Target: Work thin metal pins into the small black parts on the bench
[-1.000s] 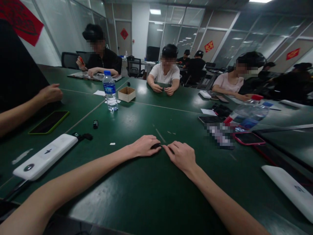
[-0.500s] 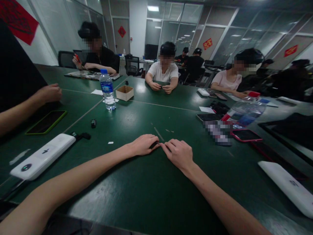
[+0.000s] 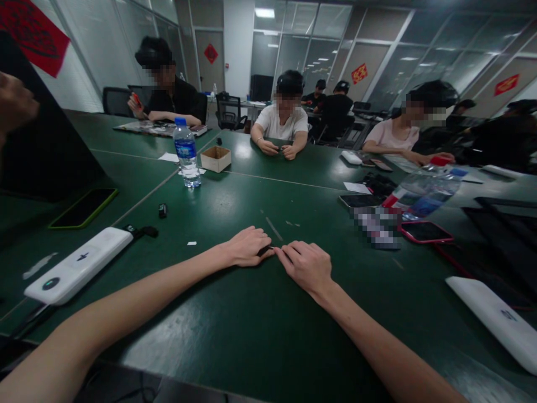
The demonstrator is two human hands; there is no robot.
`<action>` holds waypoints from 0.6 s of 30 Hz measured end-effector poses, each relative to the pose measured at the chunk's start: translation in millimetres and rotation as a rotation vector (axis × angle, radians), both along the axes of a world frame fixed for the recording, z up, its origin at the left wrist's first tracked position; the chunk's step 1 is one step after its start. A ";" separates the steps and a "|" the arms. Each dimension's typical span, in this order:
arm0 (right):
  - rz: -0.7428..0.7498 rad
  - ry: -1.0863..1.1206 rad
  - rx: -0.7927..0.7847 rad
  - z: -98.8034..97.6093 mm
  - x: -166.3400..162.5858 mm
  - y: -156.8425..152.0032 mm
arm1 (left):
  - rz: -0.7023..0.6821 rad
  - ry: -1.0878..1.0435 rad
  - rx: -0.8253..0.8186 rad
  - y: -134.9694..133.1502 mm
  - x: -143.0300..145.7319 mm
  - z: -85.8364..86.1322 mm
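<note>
Room: dim open office | Tables: large dark green tables [image 3: 251,336] pushed together, seams showing between them | Walls: glass partitions [image 3: 390,61] in grey frames, red paper decorations [image 3: 359,73] stuck on them | Pillar: white column [image 3: 237,45] at the back | Ceiling: bright rectangular light panels [image 3: 264,12] | Seating: black office chairs [image 3: 229,112] beyond the tables

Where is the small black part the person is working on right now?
Head view, mid-table: the small black part is pinched between the left hand and right hand, just this side of the pale scratches on the green table.
</note>
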State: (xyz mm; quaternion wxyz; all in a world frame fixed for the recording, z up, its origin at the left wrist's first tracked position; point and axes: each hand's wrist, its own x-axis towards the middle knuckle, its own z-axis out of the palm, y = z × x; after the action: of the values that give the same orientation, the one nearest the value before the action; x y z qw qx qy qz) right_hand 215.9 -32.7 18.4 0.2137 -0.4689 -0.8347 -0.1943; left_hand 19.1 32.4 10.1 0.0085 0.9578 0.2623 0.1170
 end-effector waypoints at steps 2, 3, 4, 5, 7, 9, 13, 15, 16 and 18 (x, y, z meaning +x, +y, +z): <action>0.000 0.000 0.012 0.3 0.5 -1.0 | -0.011 -0.002 -0.014 -0.3 -0.3 1.1; 0.001 0.001 0.016 0.4 0.9 -1.2 | -0.016 0.000 -0.020 -0.4 -0.3 1.5; 0.005 0.002 0.018 0.5 1.3 -1.3 | -0.020 0.002 -0.025 -0.5 -0.4 1.7; 0.009 0.003 0.020 0.5 1.8 -1.4 | -0.023 0.004 -0.027 -0.5 -0.5 1.9; 0.018 0.007 0.027 0.4 2.3 -1.5 | -0.029 0.009 -0.025 -0.6 -0.9 2.0; 0.030 0.008 0.031 -0.1 2.3 -1.8 | -0.035 0.014 -0.016 -0.9 -1.6 2.1; 0.057 0.013 0.040 -1.2 4.8 -0.5 | -0.043 0.013 -0.008 -2.0 -3.4 2.6; 0.072 0.020 0.042 -1.2 8.6 1.8 | -0.052 0.008 -0.021 -2.2 -4.2 2.3; 0.078 0.023 0.043 -1.0 10.4 2.9 | -0.058 0.003 -0.028 -2.1 -4.5 2.0; 0.083 0.038 0.048 0.2 11.0 2.7 | -0.068 -0.006 -0.038 -1.4 -4.3 1.1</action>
State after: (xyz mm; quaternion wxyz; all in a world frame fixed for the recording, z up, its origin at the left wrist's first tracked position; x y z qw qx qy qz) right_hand 227.0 -30.0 18.6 0.2485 -0.4320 -0.8444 -0.1965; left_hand 14.7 31.0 11.2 0.0316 0.9655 0.2318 0.1145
